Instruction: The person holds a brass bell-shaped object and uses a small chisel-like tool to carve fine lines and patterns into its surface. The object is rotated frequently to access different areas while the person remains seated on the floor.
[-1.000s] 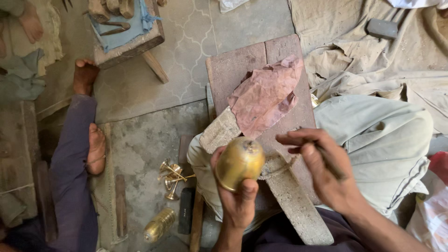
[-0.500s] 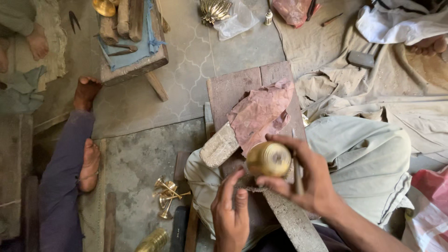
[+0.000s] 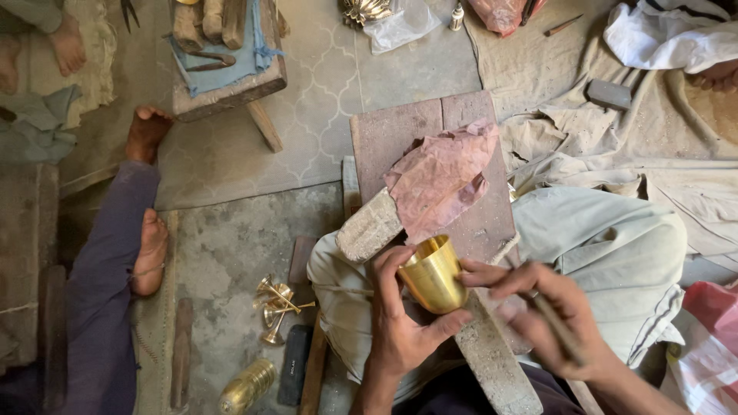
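left hand [image 3: 400,323] grips brass cup [image 3: 433,273], lower centre | right hand [image 3: 550,319] pinches thin tool [image 3: 555,327] | cup likely stiff, slick; hold by wall

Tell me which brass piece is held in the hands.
The brass cup, gripped by the left hand, open mouth up. The small goblets and the ribbed brass piece lie on the floor untouched.

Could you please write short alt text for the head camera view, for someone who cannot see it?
Seen from above, a seated person's left hand grips a small brass cup while the right hand holds a thin tool beside it. A pink cloth lies on a wooden board ahead.
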